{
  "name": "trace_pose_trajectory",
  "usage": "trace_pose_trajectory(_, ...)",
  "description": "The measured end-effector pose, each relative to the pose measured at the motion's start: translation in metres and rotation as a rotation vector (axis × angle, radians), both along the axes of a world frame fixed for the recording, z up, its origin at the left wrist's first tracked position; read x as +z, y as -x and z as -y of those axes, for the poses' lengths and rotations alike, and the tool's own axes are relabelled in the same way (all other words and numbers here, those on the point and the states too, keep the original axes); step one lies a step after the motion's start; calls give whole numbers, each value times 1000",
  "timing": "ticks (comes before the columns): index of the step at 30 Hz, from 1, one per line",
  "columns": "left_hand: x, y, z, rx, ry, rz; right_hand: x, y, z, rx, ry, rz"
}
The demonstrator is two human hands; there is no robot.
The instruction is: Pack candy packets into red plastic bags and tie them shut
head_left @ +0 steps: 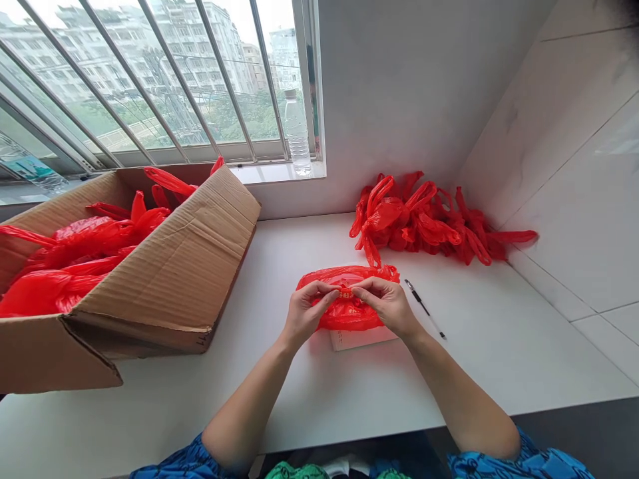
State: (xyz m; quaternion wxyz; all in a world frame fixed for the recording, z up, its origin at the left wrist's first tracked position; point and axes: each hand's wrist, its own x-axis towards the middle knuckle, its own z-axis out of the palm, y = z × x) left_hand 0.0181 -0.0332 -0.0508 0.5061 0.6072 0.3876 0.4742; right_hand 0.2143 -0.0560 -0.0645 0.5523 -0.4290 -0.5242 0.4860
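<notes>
Both hands meet over a red plastic bag (349,321) near the middle of the white table. My left hand (310,307) pinches a small red piece with yellowish marks between thumb and fingertips. From the other side, my right hand (390,305) pinches the same piece, its fingers closed. Whether this piece is part of the bag is hard to tell. Beneath the bag, a white box-like object (364,338) shows its front edge; the rest is hidden. A black and white pen (425,308) lies just right of my right hand.
An open cardboard box (172,266) holding red bags (94,246) fills the left side of the table (479,359). More knotted red bags (424,219) lie along the back wall. A plastic bottle (297,136) stands on the windowsill, another (32,166) leans at the far left.
</notes>
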Motion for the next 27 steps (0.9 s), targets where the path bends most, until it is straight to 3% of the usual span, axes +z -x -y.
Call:
trace_pose_trajectory(10,6,-5,4,-30,221,187,5,15,6,-59,12,-134)
trace_pose_trajectory(17,-2,-4,1,-35,134,40,2,11,0,37,55,-16)
trace_pose_trajectory(24,2,-4,1,-53,152,-27,-4,12,-1,-88,-17,157)
trace_pose_trajectory(27,2,1,-2,-53,75,-159,-2,10,-1,-77,-32,255)
